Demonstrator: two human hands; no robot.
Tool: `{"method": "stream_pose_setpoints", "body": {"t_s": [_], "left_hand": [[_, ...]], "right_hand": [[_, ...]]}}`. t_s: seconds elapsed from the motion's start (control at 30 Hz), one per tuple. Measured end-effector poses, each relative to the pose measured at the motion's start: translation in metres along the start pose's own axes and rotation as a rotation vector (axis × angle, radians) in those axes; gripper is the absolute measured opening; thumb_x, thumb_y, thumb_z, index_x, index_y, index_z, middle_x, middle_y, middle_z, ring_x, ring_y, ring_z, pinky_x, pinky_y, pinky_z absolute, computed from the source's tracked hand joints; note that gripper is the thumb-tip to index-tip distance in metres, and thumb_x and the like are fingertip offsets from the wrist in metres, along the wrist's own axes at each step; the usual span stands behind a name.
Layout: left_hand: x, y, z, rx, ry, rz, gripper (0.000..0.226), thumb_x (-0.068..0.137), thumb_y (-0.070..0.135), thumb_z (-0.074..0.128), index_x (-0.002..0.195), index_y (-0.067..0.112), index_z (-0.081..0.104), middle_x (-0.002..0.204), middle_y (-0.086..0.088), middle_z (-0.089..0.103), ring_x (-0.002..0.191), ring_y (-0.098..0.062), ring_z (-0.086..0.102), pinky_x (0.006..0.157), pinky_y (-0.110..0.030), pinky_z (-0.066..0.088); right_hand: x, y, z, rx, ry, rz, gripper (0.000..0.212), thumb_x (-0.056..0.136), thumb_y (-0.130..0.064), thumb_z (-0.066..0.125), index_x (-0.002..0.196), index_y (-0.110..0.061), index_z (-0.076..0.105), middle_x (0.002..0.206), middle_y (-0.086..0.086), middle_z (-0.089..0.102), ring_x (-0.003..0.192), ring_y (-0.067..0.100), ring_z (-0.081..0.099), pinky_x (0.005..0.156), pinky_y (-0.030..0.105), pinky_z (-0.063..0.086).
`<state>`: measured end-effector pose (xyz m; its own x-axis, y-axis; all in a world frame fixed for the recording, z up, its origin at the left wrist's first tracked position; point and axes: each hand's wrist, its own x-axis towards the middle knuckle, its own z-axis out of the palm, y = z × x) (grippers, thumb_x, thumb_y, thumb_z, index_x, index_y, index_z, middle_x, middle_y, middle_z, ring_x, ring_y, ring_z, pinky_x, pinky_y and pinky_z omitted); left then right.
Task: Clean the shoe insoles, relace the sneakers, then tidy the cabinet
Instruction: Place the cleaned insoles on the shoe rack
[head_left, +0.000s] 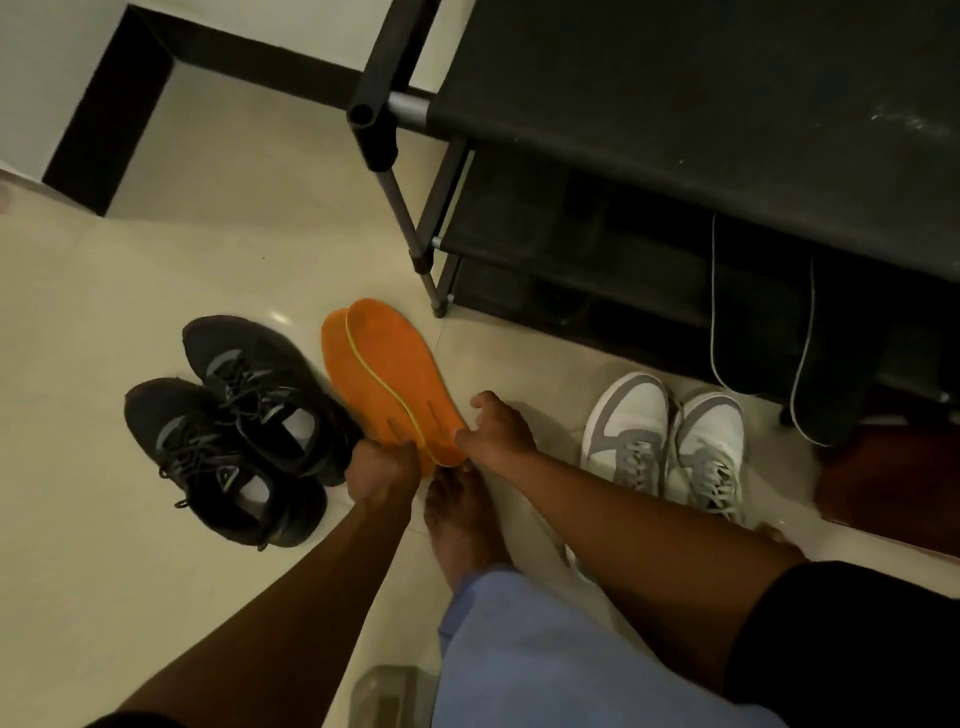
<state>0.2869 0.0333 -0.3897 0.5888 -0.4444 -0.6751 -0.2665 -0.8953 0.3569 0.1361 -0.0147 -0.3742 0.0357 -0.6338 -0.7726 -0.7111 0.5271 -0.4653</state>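
Observation:
Two orange insoles (382, 376) lie overlapped on the tiled floor, toes pointing away from me. My left hand (382, 467) grips the heel end of the left insole. My right hand (496, 428) touches the heel of the right insole with its fingertips, thumb lifted. A pair of black sneakers (244, 426) with dark laces stands to the left of the insoles. To the right, next to the rack, stands a pair of white and grey sneakers (670, 441).
A black shoe rack (675, 156) with fabric shelves fills the upper right; dark shoes sit on its lower shelves. My bare foot (460, 525) is just behind the insoles. A clear container (389, 696) shows at the bottom edge. Black skirting runs along the far wall.

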Motion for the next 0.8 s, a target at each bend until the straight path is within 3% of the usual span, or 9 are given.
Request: {"method": "stream_pose_setpoints", "body": {"t_s": [0.1, 0.17, 0.23, 0.37, 0.47, 0.57, 0.7, 0.8], "left_hand": [[0.004, 0.007, 0.008, -0.122, -0.038, -0.119, 0.066, 0.084, 0.055, 0.070, 0.132, 0.011, 0.053, 0.121, -0.013, 0.062, 0.108, -0.039, 0.063, 0.094, -0.052, 0.057], [0.011, 0.006, 0.013, -0.131, -0.031, -0.185, 0.081, 0.083, 0.052, 0.072, 0.145, 0.011, 0.040, 0.136, -0.016, 0.052, 0.118, -0.041, 0.058, 0.095, -0.053, 0.056], [0.017, 0.004, 0.016, -0.142, -0.038, -0.244, 0.082, 0.084, 0.048, 0.072, 0.147, 0.010, 0.035, 0.139, -0.016, 0.050, 0.118, -0.042, 0.057, 0.092, -0.053, 0.057], [0.021, 0.001, 0.019, -0.226, -0.090, -0.301, 0.050, 0.086, 0.029, 0.076, 0.126, 0.008, 0.055, 0.109, -0.016, 0.064, 0.094, -0.034, 0.065, 0.074, -0.044, 0.059], [0.023, -0.005, 0.019, -0.259, -0.115, -0.275, 0.029, 0.093, 0.024, 0.071, 0.116, 0.007, 0.065, 0.094, -0.013, 0.068, 0.082, -0.028, 0.066, 0.083, -0.045, 0.062], [0.021, -0.007, 0.015, -0.305, -0.107, -0.244, 0.021, 0.098, 0.023, 0.067, 0.114, 0.010, 0.064, 0.099, -0.013, 0.070, 0.084, -0.027, 0.070, 0.080, -0.043, 0.062], [0.008, -0.007, 0.007, -0.391, -0.119, -0.230, 0.009, 0.100, 0.020, 0.066, 0.104, 0.012, 0.065, 0.100, -0.014, 0.071, 0.087, -0.030, 0.073, 0.079, -0.044, 0.064], [-0.012, -0.007, -0.005, -0.447, -0.151, -0.214, 0.013, 0.098, 0.017, 0.070, 0.106, 0.008, 0.067, 0.097, -0.015, 0.073, 0.083, -0.030, 0.076, 0.077, -0.045, 0.065]], "right_hand": [[0.006, -0.007, 0.011, 0.061, -0.010, 0.061, 0.062, 0.092, -0.034, 0.072, 0.145, -0.025, 0.040, 0.139, 0.009, 0.057, 0.115, 0.033, 0.065, 0.095, 0.047, 0.059], [0.010, -0.009, 0.017, 0.095, -0.023, 0.093, 0.063, 0.092, -0.033, 0.072, 0.144, -0.029, 0.038, 0.138, 0.008, 0.057, 0.110, 0.033, 0.067, 0.091, 0.047, 0.061], [0.012, -0.010, 0.019, 0.119, -0.035, 0.124, 0.063, 0.092, -0.032, 0.073, 0.144, -0.029, 0.038, 0.136, 0.007, 0.057, 0.108, 0.033, 0.068, 0.086, 0.043, 0.062], [0.014, -0.012, 0.021, 0.169, -0.076, 0.155, 0.054, 0.094, -0.033, 0.071, 0.141, -0.025, 0.046, 0.134, 0.006, 0.058, 0.110, 0.031, 0.065, 0.089, 0.043, 0.061], [0.013, -0.018, 0.025, 0.181, -0.098, 0.160, 0.041, 0.093, -0.038, 0.071, 0.128, -0.020, 0.057, 0.124, 0.006, 0.065, 0.102, 0.030, 0.066, 0.087, 0.042, 0.061], [0.014, -0.022, 0.027, 0.206, -0.070, 0.174, 0.034, 0.092, -0.036, 0.073, 0.118, -0.019, 0.057, 0.115, 0.004, 0.064, 0.098, 0.028, 0.066, 0.081, 0.036, 0.059], [0.015, -0.020, 0.020, 0.272, -0.005, 0.192, 0.013, 0.095, -0.018, 0.070, 0.102, -0.023, 0.060, 0.117, 0.006, 0.067, 0.100, 0.026, 0.065, 0.088, 0.041, 0.061], [0.007, -0.021, 0.007, 0.287, -0.020, 0.205, 0.027, 0.089, -0.014, 0.077, 0.115, -0.019, 0.073, 0.121, 0.006, 0.071, 0.104, 0.026, 0.068, 0.086, 0.038, 0.062]]}}
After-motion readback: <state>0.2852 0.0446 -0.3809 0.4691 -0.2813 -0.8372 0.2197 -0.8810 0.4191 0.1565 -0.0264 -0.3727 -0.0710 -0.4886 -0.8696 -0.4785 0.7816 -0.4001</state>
